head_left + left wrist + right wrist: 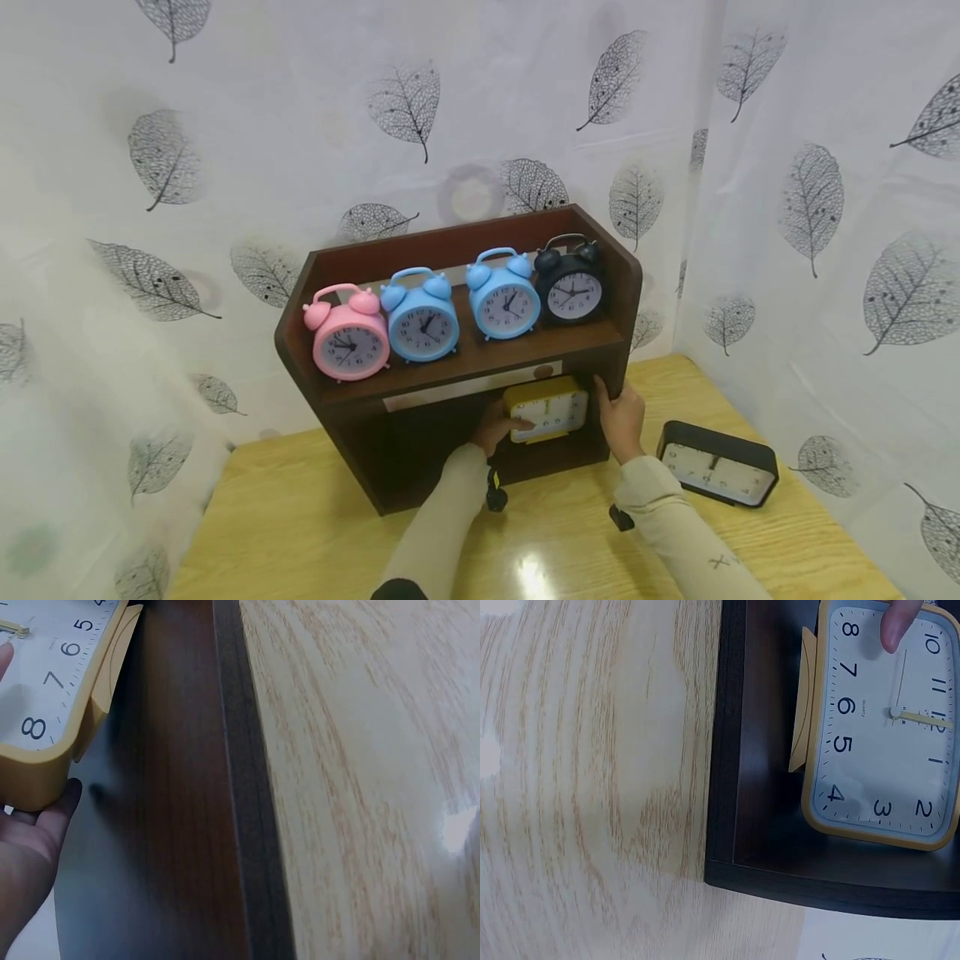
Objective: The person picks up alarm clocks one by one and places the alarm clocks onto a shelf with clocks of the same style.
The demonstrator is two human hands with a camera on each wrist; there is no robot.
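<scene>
A yellow rectangular clock [546, 410] is in the lower right compartment of a dark brown wooden shelf [450, 367]. My left hand [495, 427] grips the clock's left end, thumb over its white face; in the right wrist view that thumb [897, 626] lies near the 9 position. Fingers [56, 814] of the left hand reach behind the clock's end. A yellow foot [802, 705] runs along the clock's bottom. On the shelf's right side panel, my right hand [622, 421] holds the front edge, thumb on the inner side; its other fingers are partly hidden.
Along the upper shelf stand a pink twin-bell alarm clock [351, 342], two light-blue ones [423, 327] and a black one [573, 292]. A black rectangular clock [718, 467] stands on the wooden table [285, 517], right of the shelf. Leaf-patterned sheeting [480, 108] hangs behind.
</scene>
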